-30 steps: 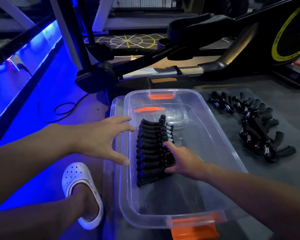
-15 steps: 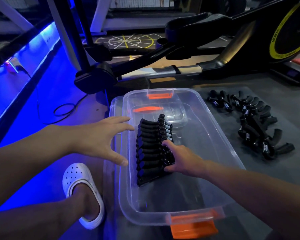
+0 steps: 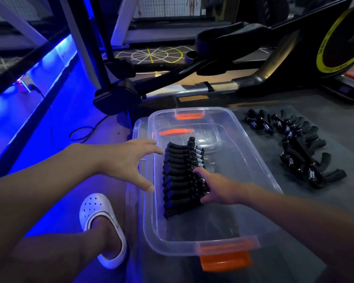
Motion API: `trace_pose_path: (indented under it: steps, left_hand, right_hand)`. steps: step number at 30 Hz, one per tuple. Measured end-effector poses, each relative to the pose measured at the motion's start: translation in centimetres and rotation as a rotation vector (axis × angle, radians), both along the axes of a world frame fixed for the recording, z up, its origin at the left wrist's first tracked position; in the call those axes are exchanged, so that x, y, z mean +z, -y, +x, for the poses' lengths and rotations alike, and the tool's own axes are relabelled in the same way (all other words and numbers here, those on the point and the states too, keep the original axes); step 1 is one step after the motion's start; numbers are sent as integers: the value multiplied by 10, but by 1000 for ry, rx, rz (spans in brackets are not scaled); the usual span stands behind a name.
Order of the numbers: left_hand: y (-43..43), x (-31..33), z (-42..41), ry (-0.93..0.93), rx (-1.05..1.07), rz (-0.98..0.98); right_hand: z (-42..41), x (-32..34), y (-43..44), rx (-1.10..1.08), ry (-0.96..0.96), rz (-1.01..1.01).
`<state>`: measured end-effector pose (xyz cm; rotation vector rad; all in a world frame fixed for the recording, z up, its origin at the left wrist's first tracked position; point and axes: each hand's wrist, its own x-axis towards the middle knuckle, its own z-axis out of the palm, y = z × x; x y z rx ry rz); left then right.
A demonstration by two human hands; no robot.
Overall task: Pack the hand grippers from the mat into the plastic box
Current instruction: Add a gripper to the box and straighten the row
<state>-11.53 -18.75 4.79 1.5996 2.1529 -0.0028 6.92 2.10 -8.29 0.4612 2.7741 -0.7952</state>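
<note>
Neatly rowed inside the clear plastic box (image 3: pixel 223 245), black foam-handled hand grippers (image 3: pixel 178 178) show steel springs. The right hand (image 3: pixel 219 188) presses them, fingers spread; the left hand (image 3: pixel 129 160) hovers open. Loose grippers (image 3: pixel 294 148) lie on the mat (image 3: pixel 335 201).

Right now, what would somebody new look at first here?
A clear plastic box with orange latches sits in the middle, holding a neat row of black hand grippers that the right hand touches. A heap of hand grippers lies on the dark mat to its right, and bright blue light glows along the floor at left.
</note>
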Motion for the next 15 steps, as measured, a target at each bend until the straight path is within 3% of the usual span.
trace_pose_path:
  steps: [5,12,15]
  left_hand:
    - [-8,6,14,-30,-28,85]
    - [-48,21,49,-13,-99,262]
    - [-78,22,71,-37,-145,329]
  right_hand:
    - [12,38,4,9,-16,15]
    - [47,105,-8,-158,-429,-110]
    - [68,119,-24,-242,-503,-109]
